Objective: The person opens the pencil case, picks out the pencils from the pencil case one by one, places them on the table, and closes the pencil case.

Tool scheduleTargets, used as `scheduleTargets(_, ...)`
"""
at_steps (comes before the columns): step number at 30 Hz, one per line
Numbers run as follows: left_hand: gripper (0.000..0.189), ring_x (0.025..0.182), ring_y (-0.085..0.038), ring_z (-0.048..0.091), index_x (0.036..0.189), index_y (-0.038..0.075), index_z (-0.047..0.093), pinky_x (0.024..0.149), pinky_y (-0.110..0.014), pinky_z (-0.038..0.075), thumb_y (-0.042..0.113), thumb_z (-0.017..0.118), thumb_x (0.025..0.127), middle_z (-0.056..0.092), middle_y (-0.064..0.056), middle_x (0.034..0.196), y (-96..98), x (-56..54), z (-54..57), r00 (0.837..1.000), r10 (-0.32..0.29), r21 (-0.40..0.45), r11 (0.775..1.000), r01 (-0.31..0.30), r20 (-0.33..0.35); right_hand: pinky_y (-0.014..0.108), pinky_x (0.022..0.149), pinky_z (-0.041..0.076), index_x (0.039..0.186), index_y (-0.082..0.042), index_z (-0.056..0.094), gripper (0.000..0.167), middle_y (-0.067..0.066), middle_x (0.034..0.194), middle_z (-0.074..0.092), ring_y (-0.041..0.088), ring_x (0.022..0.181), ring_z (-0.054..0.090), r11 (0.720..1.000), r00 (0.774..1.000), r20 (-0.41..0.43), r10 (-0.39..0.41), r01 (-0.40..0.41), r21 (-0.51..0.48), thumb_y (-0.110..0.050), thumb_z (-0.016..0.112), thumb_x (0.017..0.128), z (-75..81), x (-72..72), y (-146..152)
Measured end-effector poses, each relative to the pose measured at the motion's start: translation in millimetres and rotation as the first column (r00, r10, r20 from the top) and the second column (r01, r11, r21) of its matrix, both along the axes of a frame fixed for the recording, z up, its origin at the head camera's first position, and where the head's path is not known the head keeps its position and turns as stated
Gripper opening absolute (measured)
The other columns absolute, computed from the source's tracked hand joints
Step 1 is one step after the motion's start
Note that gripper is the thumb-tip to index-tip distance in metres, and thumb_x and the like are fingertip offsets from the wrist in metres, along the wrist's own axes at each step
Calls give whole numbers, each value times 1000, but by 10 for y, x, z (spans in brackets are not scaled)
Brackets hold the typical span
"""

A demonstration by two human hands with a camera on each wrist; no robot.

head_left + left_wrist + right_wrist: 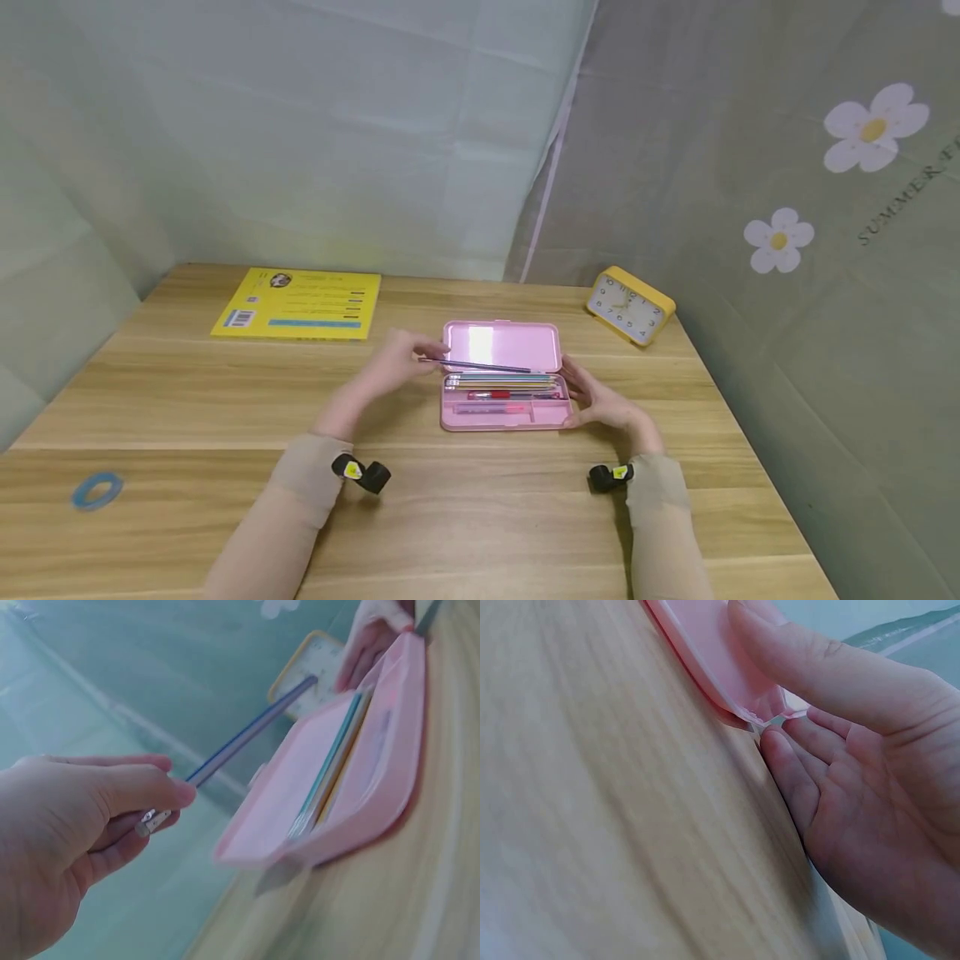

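A pink pencil case [517,343] lies on the table with its lid folded back. Between thumb and fingers, my left hand [397,362] pinches a dark blue-purple pencil [247,739] near its metal-banded end. The pencil slants over the case, its far end raised above the lid in the left wrist view. My right hand [607,406] grips the right end of the case, thumb at the front corner and fingers round the back side. Several pencils [502,382] lie in the rear compartment, beside a red pen [495,395]. A pinkish pen [487,409] sits in the front compartment.
On the wooden table [450,517], a yellow book [322,290] lies at the back left and a yellow alarm clock [628,308] stands at the back right. A blue ring [97,492] lies near the left edge. Curtains [360,150] hang behind the table.
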State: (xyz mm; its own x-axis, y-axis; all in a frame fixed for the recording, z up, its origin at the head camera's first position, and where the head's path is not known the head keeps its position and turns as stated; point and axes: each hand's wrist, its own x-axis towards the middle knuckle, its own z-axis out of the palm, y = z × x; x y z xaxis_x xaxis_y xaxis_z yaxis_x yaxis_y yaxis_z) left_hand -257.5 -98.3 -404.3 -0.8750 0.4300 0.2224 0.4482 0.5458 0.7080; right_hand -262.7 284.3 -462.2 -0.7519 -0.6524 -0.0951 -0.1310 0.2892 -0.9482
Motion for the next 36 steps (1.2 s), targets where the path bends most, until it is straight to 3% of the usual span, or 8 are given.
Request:
scheduleTargets(5,24,89,-27,70,108,-2,72,80,-41,57,1,71,84,75,-14,96,-327,-51,-14,997,34,16,999,-33,-70,53,119,13,153,2,-10,117,27,161,-1,44,149,3,1000,1000,1,-1,1,0,0,78,77,-8,7,5)
scheduleTargets(9,24,90,-25,70,109,1,73,78,-35,54,4,72,85,75,-12,98,-583,-60,-65,995,66,8,998,-65,-81,53,119,13,153,2,-10,116,27,161,-1,44,149,4,1000,1000,7,0,0,-1,-1,78,77,-4,18,10)
scheduleTargets(15,27,100,-26,66,114,4,72,85,-40,51,12,71,89,75,-9,103,-917,-8,-131,989,146,0,989,-146,24,53,119,13,153,3,-10,116,28,161,-2,44,149,4,1000,1000,10,0,0,-4,-2,78,78,-14,17,20)
scheduleTargets(19,30,106,-29,63,117,3,69,93,-46,48,15,69,90,74,-10,105,-1120,24,-172,973,199,-10,980,-199,114,52,119,13,153,3,-10,116,27,161,-2,44,149,5,1000,1000,13,0,0,-5,-2,78,78,-22,10,19)
scheduleTargets(24,33,105,-26,62,121,4,68,94,-41,46,17,68,91,73,-10,108,-1349,48,-243,957,229,-26,973,-228,177,52,118,13,152,4,-11,116,28,161,-2,45,148,4,1000,1000,9,3,-3,-9,0,77,77,-9,11,11)
scheduleTargets(28,34,102,-22,63,122,5,67,91,-35,46,17,69,90,72,-11,111,-1494,62,-302,953,233,-44,973,-229,192,51,119,12,153,3,-11,117,28,161,-2,44,149,3,1000,1000,11,-6,6,-8,1,78,77,1,9,7)
scheduleTargets(36,34,94,-10,66,117,2,69,84,-17,47,16,74,86,73,-14,108,-1681,79,-408,965,212,-77,976,-202,152,51,119,13,153,3,-11,117,28,161,-2,44,149,4,1000,1000,14,-10,10,1,1,78,77,-7,2,-2)
